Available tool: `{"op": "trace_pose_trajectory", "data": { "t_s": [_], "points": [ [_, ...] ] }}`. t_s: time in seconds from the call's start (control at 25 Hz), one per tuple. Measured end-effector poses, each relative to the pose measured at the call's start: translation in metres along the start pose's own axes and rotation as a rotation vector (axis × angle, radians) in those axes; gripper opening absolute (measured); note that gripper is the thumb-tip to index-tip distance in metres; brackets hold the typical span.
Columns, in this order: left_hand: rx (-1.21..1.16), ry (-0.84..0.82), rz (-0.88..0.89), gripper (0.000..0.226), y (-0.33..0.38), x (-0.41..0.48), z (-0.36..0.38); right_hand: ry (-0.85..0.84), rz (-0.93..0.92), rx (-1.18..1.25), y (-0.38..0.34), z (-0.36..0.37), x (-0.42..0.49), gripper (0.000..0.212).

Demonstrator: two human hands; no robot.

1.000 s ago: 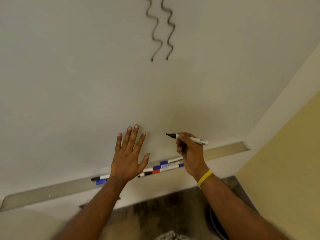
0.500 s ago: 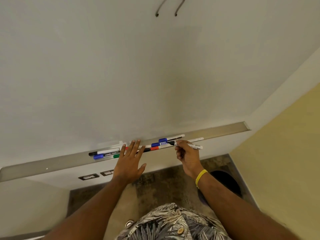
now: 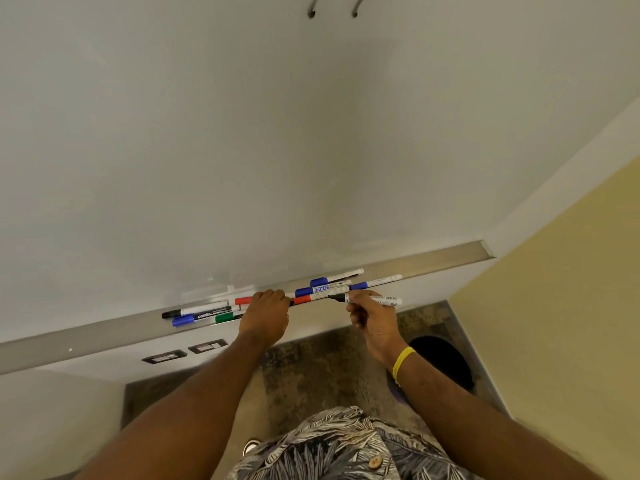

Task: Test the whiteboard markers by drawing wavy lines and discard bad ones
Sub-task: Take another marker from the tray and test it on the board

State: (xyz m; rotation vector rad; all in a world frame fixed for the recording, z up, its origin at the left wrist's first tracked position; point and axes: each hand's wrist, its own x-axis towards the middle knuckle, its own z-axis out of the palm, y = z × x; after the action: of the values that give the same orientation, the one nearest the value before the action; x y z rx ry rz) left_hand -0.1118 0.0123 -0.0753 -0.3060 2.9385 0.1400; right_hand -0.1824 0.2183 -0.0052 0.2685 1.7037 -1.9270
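Whiteboard tray (image 3: 433, 263), right hand (image 3: 375, 322) gripping uncapped marker (image 3: 377, 300), left hand (image 3: 266, 311) on markers (image 3: 322, 289), grip unclear

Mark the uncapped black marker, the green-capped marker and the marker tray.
uncapped black marker (image 3: 381, 301), head view, white barrel.
green-capped marker (image 3: 225, 318), head view, green cap.
marker tray (image 3: 433, 259), head view, bare right end.

Both arms are stretched forward. The left hand (image 3: 266, 308) is held knuckles-up with its fingers bent downward; whether anything is gripped cannot be seen. A marker (image 3: 375, 300) is pinched in the right hand (image 3: 372, 317).
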Motion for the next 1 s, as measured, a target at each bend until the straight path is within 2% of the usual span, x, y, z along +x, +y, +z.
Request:
{"op": "trace_pose_trajectory", "data": {
  "t_s": [0.44, 0.76, 0.84, 1.0],
  "points": [
    [-0.003, -0.056, 0.009, 0.027, -0.01, 0.025, 0.008, 0.008, 0.013, 0.008, 0.003, -0.005, 0.014, 0.015],
    [-0.07, 0.013, 0.013, 0.027, -0.009, 0.014, 0.0, -0.003, 0.003, 0.03, 0.002, -0.006, 0.02, 0.014],
    [-0.157, 0.055, 0.01, 0.027, -0.008, 0.006, -0.006, -0.01, 0.001, 0.046, 0.002, -0.004, 0.019, 0.014],
    [-0.642, 0.174, -0.079, 0.022, 0.004, -0.016, -0.024, -0.053, 0.016, 0.077, 0.002, 0.002, 0.015, 0.009]
  ]
}}
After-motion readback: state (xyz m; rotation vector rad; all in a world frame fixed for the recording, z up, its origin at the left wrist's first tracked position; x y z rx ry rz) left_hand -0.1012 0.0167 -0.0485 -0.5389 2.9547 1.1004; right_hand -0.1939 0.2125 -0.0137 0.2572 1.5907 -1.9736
